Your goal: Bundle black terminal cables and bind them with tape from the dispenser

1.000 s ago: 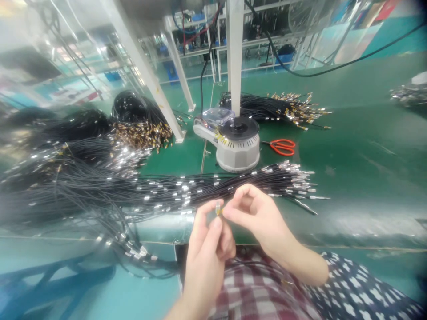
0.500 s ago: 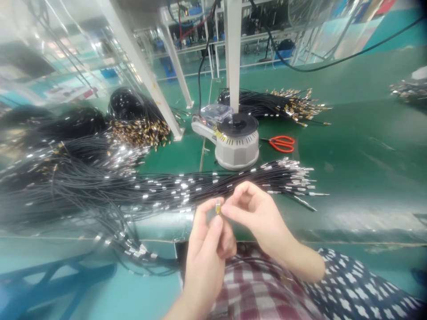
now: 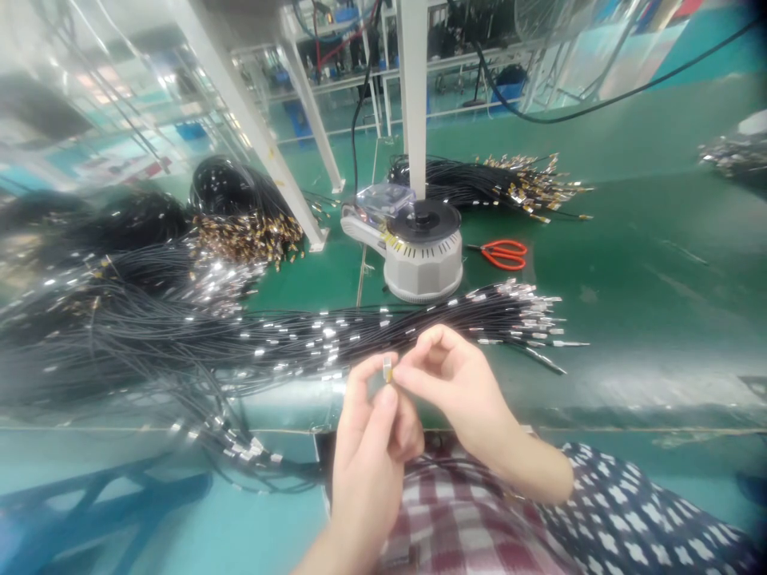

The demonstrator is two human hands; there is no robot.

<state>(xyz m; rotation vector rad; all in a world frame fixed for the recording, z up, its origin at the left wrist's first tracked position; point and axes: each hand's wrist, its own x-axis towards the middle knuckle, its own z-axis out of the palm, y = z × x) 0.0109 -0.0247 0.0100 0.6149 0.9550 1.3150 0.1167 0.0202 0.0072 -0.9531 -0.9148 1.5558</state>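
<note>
My left hand pinches a small silver-and-yellow cable connector upright between thumb and forefinger, its other fingers curled in. My right hand is beside it, thumb and forefinger pinched together with the tips at the connector's right side. Whatever lies between the right fingertips is too small to make out. Just beyond both hands lies a long bundle of black cables with silver ends. Behind that stands a round grey tape dispenser with a black disc on top and yellow bits at its side.
Red-handled scissors lie right of the dispenser. A second cable bundle with gold ends is at the back. More coiled cables crowd the left. White posts rise from the green table. Some cables hang over the front edge.
The whole view has shifted slightly. My right fingertips remain at the connector, with hardly any change in either hand's grip.
</note>
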